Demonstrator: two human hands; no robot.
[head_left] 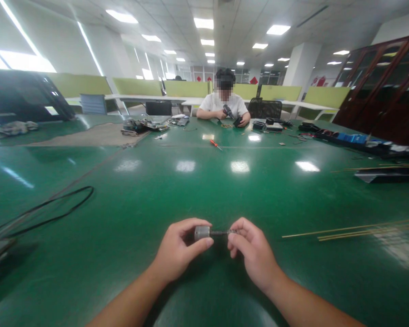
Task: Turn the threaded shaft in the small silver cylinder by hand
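My left hand (pixel 179 249) pinches a small silver cylinder (pixel 202 233), which looks like a little motor, just above the green table (pixel 204 190). A thin dark shaft (pixel 220 233) runs from the cylinder to the right. My right hand (pixel 250 247) is closed on the far end of that shaft, where a small metal part sits between the fingertips. Both hands are close together near the table's front edge.
Thin brass rods (pixel 354 229) lie to the right of my hands. A black cable (pixel 54 209) loops at the left. Across the table a person (pixel 223 106) sits working with a tool among scattered parts; a red screwdriver (pixel 216 144) lies mid-table. Dark trays (pixel 388 175) stand at right.
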